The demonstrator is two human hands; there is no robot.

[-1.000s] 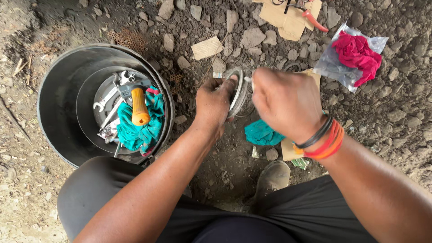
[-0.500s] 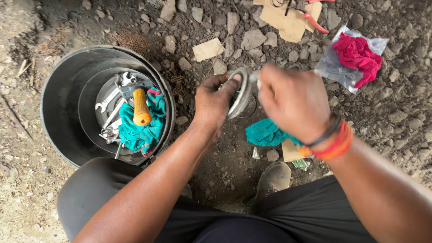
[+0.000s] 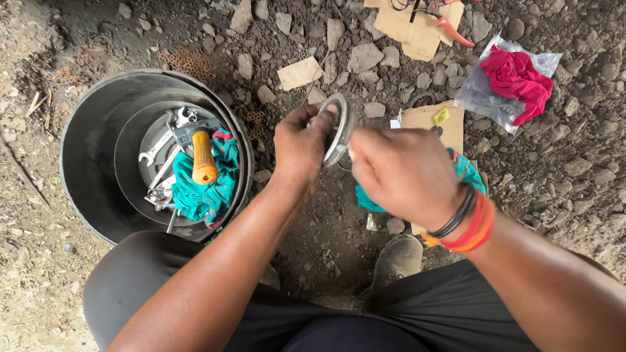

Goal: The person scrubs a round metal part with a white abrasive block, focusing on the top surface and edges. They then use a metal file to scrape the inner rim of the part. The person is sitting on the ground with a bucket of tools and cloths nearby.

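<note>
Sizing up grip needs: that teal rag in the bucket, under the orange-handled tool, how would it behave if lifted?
The teal rag lies crumpled and draped over the tools, so it is likely floppy and light. The orange-handled tool rests on it, so pulling would probably tip or drag that tool. Cloth folds should grip easily, not slip.

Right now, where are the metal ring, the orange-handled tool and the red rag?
metal ring point(image 3: 340, 127), head view, on its grey rim.
orange-handled tool point(image 3: 204, 158), head view, middle of the handle.
red rag point(image 3: 518, 77), head view, on the crumpled cloth.

Both hands point(image 3: 297, 146) point(image 3: 401, 173) grip metal ring point(image 3: 339, 127) beside bucket point(image 3: 91, 140)
</note>
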